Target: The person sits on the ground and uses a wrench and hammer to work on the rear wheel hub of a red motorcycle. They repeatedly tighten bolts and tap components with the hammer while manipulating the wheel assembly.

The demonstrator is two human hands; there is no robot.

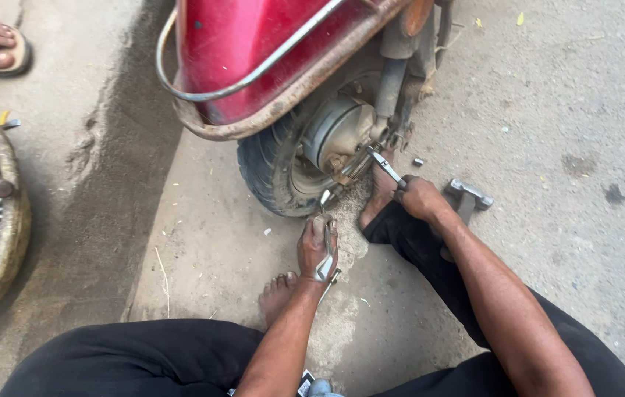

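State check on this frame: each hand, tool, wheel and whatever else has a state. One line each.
left hand: closed on a spanner, low by the tyre
right hand: closed on a tool handle
spanner: gripped, upper end at the wheel's lower edge
tool: tilted, tip at the hub
rear wheel: still fitted, tyre on the ground
hammer: lying on the ground, untouched
tool tub: open, holding tools

I am squatting at a roadside repair spot: bare concrete ground [562,110], a red scooter [268,51], a basin of tools [3,242] lying beside me.
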